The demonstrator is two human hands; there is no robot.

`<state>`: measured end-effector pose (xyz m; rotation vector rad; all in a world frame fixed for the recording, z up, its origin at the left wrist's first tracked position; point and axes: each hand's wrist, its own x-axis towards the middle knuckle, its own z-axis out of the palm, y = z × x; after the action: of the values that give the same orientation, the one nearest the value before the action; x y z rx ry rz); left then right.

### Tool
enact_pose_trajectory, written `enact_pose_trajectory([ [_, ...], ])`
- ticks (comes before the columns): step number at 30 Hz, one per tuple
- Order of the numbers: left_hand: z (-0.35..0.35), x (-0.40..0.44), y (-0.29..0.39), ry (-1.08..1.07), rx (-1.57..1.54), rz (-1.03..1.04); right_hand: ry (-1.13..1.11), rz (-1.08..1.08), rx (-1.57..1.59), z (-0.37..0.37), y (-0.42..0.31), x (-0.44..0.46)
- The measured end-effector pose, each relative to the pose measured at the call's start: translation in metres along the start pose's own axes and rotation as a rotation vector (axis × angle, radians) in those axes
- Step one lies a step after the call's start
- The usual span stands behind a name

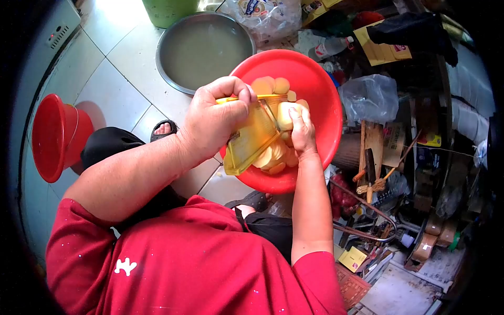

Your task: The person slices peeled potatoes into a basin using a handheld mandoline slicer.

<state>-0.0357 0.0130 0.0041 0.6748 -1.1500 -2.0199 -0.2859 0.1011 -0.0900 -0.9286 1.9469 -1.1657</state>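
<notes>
A yellow slicer (254,134) is held tilted over a wide red basin (315,79). My left hand (218,113) is closed round the slicer's upper end. Against the slicer's right side, my right hand (303,131) grips a peeled, pale yellow potato (286,116), its fingers curled over it. Thin round potato slices (273,157) lie in the basin beneath the slicer, and more slices (270,85) show beyond it. The slicer hides part of the pile.
Beyond the red basin stands a metal basin (205,50) of cloudy water, near a green bucket (170,10). A red bucket (60,139) is at the left. Plastic bags (370,97), a bottle (332,48), tools and cardboard clutter the right side.
</notes>
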Motion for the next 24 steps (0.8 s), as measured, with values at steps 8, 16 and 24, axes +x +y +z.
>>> enact_pose_trajectory([
  [8,0.001,0.003,0.003,0.008,-0.026,-0.028,-0.029,0.021,0.124,-0.01,-0.006,-0.024],
  [16,0.003,0.002,-0.001,0.065,-0.071,-0.048,-0.014,-0.493,-0.038,0.028,-0.076,-0.075],
  [24,0.003,-0.001,-0.002,0.021,-0.009,0.021,0.175,-0.219,-0.149,0.004,-0.004,-0.021],
])
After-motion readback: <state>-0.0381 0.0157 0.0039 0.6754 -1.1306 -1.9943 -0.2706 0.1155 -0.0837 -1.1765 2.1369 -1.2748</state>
